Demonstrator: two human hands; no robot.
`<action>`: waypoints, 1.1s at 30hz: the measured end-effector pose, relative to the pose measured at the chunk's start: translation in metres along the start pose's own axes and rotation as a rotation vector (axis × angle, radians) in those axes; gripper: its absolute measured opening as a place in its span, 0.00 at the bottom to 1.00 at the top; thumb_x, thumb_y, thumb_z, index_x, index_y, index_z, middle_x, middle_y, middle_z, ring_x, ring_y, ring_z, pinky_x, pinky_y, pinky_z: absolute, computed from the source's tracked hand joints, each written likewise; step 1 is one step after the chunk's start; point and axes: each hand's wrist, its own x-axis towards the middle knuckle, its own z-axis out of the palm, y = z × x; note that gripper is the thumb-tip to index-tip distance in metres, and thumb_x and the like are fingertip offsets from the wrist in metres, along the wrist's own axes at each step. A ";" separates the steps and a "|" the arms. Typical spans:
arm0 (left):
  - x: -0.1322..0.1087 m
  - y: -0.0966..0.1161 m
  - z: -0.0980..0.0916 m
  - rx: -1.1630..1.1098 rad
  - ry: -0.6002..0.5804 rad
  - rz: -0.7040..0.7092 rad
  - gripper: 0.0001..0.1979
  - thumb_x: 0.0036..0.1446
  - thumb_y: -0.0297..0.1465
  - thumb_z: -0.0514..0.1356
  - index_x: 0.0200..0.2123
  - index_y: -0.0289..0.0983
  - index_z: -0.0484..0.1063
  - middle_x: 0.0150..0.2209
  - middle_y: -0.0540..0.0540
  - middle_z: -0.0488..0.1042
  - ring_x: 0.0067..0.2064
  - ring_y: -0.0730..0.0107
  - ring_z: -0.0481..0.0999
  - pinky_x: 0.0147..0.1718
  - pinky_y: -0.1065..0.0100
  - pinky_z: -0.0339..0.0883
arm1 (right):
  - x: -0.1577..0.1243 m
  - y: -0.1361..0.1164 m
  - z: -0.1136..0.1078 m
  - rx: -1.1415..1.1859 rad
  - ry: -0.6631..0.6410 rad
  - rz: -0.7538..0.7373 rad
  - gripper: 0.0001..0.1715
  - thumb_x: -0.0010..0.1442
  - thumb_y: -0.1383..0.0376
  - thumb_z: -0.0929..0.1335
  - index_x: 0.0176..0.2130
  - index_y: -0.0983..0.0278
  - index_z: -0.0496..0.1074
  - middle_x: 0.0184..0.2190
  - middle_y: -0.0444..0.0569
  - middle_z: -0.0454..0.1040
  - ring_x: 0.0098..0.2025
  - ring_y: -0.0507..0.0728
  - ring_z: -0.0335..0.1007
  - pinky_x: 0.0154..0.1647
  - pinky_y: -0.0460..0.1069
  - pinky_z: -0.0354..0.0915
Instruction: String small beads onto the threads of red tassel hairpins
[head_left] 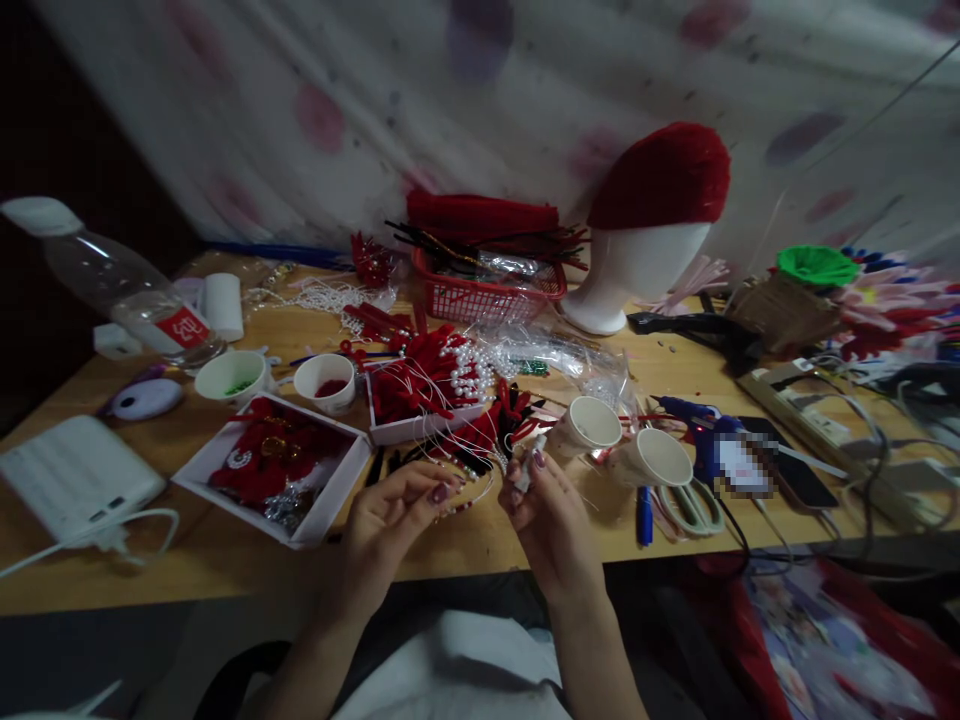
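Observation:
My left hand (397, 515) is closed in a pinch on a beaded string (461, 507), left of the table's middle near its front edge. The string curves over toward my right hand (546, 520), whose fingers are wrapped round a small whitish tube (529, 462). Just beyond both hands lie white strings, pearl strands (469, 370) and red fuzzy pieces, some of them in a white box (401, 428). Two paper cups, one (594, 424) behind the other (664, 458), stand right of my right hand.
An open box (322, 500) with red ornaments lies at left, near bead cups (232, 376) (325, 383) and a tilted bottle (127, 290). Behind are a red basket (487, 295) and a foam head (637, 260). Scissors (691, 508), a blue glue gun (701, 430) and a power strip (817, 420) are at right.

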 end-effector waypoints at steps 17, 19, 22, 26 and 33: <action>0.005 -0.021 0.020 0.583 -0.219 0.295 0.10 0.55 0.24 0.62 0.33 0.42 0.83 0.32 0.45 0.83 0.35 0.63 0.81 0.36 0.68 0.73 | -0.010 0.005 -0.008 0.001 -0.080 0.050 0.16 0.49 0.59 0.79 0.30 0.65 0.74 0.25 0.43 0.72 0.25 0.47 0.63 0.26 0.40 0.62; 0.004 -0.020 0.019 0.626 -0.207 0.322 0.08 0.56 0.25 0.62 0.31 0.42 0.82 0.31 0.45 0.82 0.33 0.63 0.81 0.35 0.68 0.72 | -0.010 0.004 -0.011 0.010 -0.070 0.059 0.17 0.49 0.59 0.80 0.30 0.65 0.74 0.25 0.43 0.73 0.24 0.46 0.63 0.24 0.40 0.61; 0.000 -0.018 0.018 0.642 -0.178 0.295 0.06 0.57 0.29 0.62 0.30 0.41 0.79 0.29 0.46 0.81 0.32 0.64 0.79 0.33 0.69 0.70 | -0.011 0.002 -0.013 0.013 -0.053 0.049 0.17 0.49 0.59 0.79 0.31 0.65 0.73 0.25 0.43 0.73 0.24 0.47 0.63 0.24 0.40 0.61; -0.005 -0.017 0.016 0.593 -0.088 0.184 0.14 0.62 0.38 0.59 0.26 0.39 0.72 0.22 0.49 0.75 0.27 0.67 0.76 0.30 0.70 0.67 | -0.012 -0.002 -0.015 0.032 -0.042 0.026 0.17 0.48 0.60 0.79 0.30 0.65 0.73 0.26 0.43 0.72 0.25 0.47 0.63 0.24 0.41 0.62; -0.006 -0.017 0.010 0.523 -0.094 0.192 0.10 0.60 0.34 0.60 0.30 0.39 0.79 0.37 0.45 0.80 0.35 0.67 0.77 0.38 0.68 0.70 | -0.011 -0.004 -0.017 0.053 -0.055 0.028 0.15 0.49 0.61 0.79 0.30 0.64 0.73 0.25 0.43 0.72 0.24 0.47 0.62 0.24 0.40 0.62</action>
